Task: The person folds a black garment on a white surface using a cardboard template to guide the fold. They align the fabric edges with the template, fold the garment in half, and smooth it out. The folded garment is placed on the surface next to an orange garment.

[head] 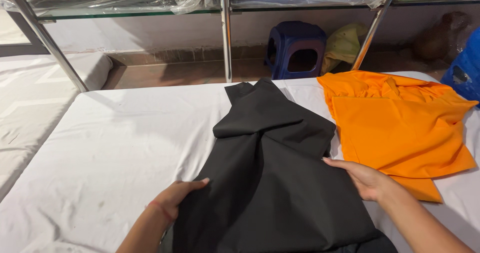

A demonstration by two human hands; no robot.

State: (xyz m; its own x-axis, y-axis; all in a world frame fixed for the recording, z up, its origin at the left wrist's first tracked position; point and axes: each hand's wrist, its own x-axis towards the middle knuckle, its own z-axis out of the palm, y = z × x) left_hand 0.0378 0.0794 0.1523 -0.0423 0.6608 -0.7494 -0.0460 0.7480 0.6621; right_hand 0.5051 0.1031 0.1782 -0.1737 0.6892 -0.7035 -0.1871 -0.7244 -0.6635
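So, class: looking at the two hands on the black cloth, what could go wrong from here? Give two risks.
1. The black cloth is bunched and creased at its far end, so any fold made now may come out uneven.
2. The right hand lies where the black cloth meets the orange cloth; it might drag that along. The left hand only touches the other edge, so the fabric could slide on the white sheet.

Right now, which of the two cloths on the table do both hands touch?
The black cloth: the left hand and right hand press its edges. The orange cloth lies beside it, to the right.
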